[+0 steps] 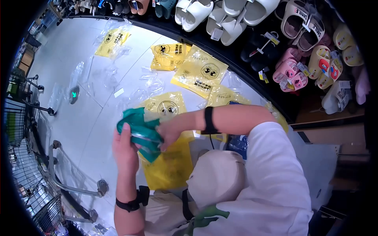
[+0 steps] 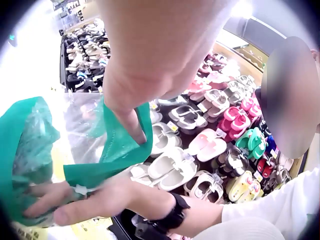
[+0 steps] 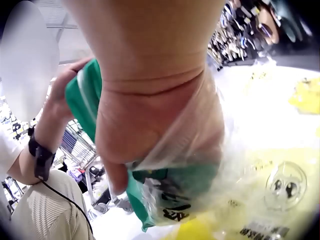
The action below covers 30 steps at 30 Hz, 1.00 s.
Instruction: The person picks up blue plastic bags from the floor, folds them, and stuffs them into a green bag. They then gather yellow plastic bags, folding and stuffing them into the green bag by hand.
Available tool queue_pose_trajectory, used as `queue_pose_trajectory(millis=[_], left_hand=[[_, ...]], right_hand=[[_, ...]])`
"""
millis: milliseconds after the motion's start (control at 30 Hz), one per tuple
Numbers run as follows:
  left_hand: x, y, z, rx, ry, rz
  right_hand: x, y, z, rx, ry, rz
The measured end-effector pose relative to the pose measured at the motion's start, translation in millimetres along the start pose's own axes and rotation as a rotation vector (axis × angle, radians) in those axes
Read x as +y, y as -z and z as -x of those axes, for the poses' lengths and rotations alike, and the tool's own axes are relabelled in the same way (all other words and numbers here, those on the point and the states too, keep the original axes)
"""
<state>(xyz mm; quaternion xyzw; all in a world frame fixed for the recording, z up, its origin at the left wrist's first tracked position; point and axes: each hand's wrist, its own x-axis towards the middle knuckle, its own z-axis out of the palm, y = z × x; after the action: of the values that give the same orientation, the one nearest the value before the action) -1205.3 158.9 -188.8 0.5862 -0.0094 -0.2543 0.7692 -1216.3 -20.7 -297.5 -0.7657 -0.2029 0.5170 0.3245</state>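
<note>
A green plastic bag [image 1: 138, 126] with a clear panel and dark print is held up in front of the person, over the yellow bags on the floor. My left hand [image 1: 125, 147] grips its near left side, the thumb lying over the green film; in the left wrist view the thumb presses on a green edge [image 2: 127, 142]. On the opposite side my right hand [image 1: 169, 131] pinches the bag, fingers behind the clear film and thumb in front. In the right wrist view, clear film [image 3: 185, 135] wraps part of the right hand [image 3: 145, 125]. What the bag contains is hidden.
Yellow printed bags [image 1: 201, 72] and crumpled clear wrappers [image 1: 147, 84] lie on the pale floor [image 1: 90, 137]. Shelves of slippers [image 1: 232, 19] run along the far right side. A wire shopping cart [image 1: 29, 157] stands at the left, its wheels near the left forearm.
</note>
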Motion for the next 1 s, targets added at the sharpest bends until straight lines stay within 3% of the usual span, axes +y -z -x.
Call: queue_pose_trajectory(millis=[67,133,200,267,400,467,533,600,633,667,733,933,1000], left_hand=[[6,19,-8,0.014,-0.021,-0.031],[13,19,-10,-0.005,-0.080,0.017],[9,24,-13,-0.027,-0.052,0.020],[6,17,-13,-0.010,-0.001,-0.018],[-7,34,-16,-0.079,0.106,-0.158],[-11,44,-18,-0.068,0.137,-0.209],[-11,49,-18,-0.066,0.146,-0.244],[-13,56,-20,-0.020,0.168,-0.314],[-14,58,-22,-0.006,0.178,-0.344],[-17,61,-24,-0.005,0.180,-0.349],[-24,66,-29,-0.013,0.229,-0.422],[-51,73,-41,-0.009,0.355,-0.630],[-62,77,-48,-0.017,0.404,-0.668]], right_hand=[[18,-5,11,0.867,0.598,0.355],[-19,8,84,1.123,0.483,0.724],[-10,11,122,1.107,0.210,0.894],[6,6,168,1.112,-0.007,0.846],[39,-19,260,1.356,-0.500,0.428],[109,-43,302,1.519,-0.551,0.352],[144,-66,341,1.602,-0.524,0.219],[211,-95,375,1.590,-0.604,0.660],[220,-107,381,1.550,-0.857,0.594],[231,-117,385,1.551,-0.856,0.588],[261,-136,389,1.381,-1.338,0.192],[369,-212,372,1.419,-1.020,-0.101],[380,-215,360,1.350,-1.020,-0.155]])
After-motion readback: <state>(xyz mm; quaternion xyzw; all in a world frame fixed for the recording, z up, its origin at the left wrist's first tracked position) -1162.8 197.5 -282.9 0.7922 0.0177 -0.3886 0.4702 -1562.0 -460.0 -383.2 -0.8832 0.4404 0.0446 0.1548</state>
